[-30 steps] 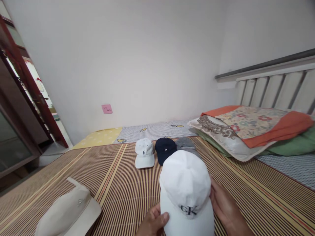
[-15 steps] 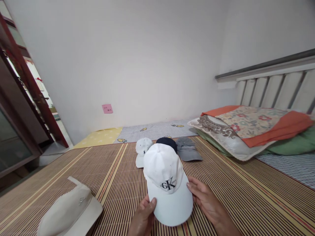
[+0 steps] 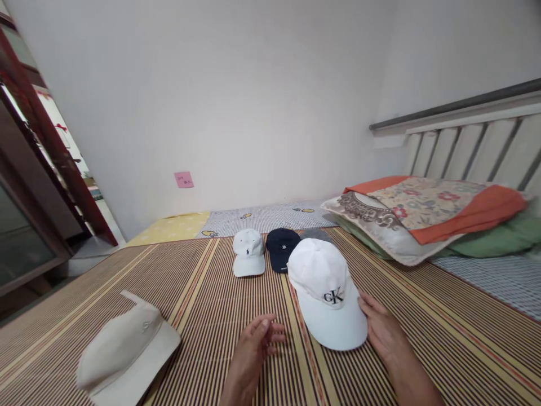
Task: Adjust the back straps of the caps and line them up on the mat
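Observation:
A white baseball cap [image 3: 323, 282] with black letters on its front is held by the right side of its brim in my right hand [image 3: 382, 324]. The fingers of that hand are partly hidden behind the brim. My left hand [image 3: 257, 347] hangs left of the cap, apart from it, its fingers loosely curled and holding nothing. Beyond the hands, a small white cap [image 3: 248, 254] and a navy cap [image 3: 282, 248] sit side by side on the striped mat [image 3: 211, 316]. A grey cap [image 3: 316, 233] is mostly hidden behind the held cap. At lower left lies a beige cap [image 3: 127, 349].
Cushions with an orange-edged floral cover [image 3: 443, 206] lie at the right, by a white radiator [image 3: 473, 149]. A checked cloth [image 3: 270, 217] runs along the wall, which bears a pink note [image 3: 183, 180]. A dark red door frame [image 3: 63, 152] stands at the left.
My left hand has let go of the white cap's brim. My right hand has carried the cap to the right and farther away, uncovering the navy cap and covering most of the grey one.

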A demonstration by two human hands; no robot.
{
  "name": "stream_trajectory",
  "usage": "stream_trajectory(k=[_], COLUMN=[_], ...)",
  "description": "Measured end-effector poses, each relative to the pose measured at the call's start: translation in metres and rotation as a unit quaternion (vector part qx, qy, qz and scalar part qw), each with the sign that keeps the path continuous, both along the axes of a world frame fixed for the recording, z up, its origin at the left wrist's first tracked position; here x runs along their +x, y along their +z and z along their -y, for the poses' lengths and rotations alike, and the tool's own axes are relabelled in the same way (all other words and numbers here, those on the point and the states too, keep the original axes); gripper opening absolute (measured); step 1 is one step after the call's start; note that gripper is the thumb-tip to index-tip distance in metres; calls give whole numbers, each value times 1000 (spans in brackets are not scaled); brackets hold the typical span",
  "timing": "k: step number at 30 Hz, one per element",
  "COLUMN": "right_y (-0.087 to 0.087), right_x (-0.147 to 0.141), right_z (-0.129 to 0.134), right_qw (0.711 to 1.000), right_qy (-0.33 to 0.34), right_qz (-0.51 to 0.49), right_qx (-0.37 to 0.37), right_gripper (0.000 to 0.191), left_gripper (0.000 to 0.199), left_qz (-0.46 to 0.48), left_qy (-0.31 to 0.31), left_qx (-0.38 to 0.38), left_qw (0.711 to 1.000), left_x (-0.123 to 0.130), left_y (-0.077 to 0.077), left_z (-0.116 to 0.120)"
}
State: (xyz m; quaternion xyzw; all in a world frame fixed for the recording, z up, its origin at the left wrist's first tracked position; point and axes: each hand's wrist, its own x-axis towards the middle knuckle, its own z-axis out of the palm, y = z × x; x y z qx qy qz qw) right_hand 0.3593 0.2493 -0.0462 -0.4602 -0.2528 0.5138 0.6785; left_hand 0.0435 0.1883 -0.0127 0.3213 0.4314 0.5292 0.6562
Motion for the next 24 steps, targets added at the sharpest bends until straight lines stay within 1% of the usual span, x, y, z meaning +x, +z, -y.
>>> stream_trajectory(k=[3,8,11,14,18,20,24], right_y=[-11,-30,-43,-52,-56,-56,-54], right_x=[7,15,21,30,42,46,47], right_z=[2,-1,-2,-1,3,5,5], right_qw=[999,991,983,970,946,934,911], right_qy=[-21,-55,-79,-101,-129,-140,-157], right_qz=[37,109,157,210,288,320,375], right_qx=[-28,-47,-53,-62,-77,-77,-64], right_gripper=[37,35,41,46,46,49,55], left_gripper=[57,43,42,42,39,37,33], left_qz=[6,12,6,-3,-21,-31,-46], left_qy=[10,22,22,16,5,4,10], left_qx=[4,9,13,13,9,10,20], left_qw=[1000,1000,1000,1000,1000,999,999], left_x=[-2,-2,0,2,7,9,12], left_y=[-3,-7,-11,-15,-21,-25,-34], left_z=[0,-1,-1,2,7,8,7])
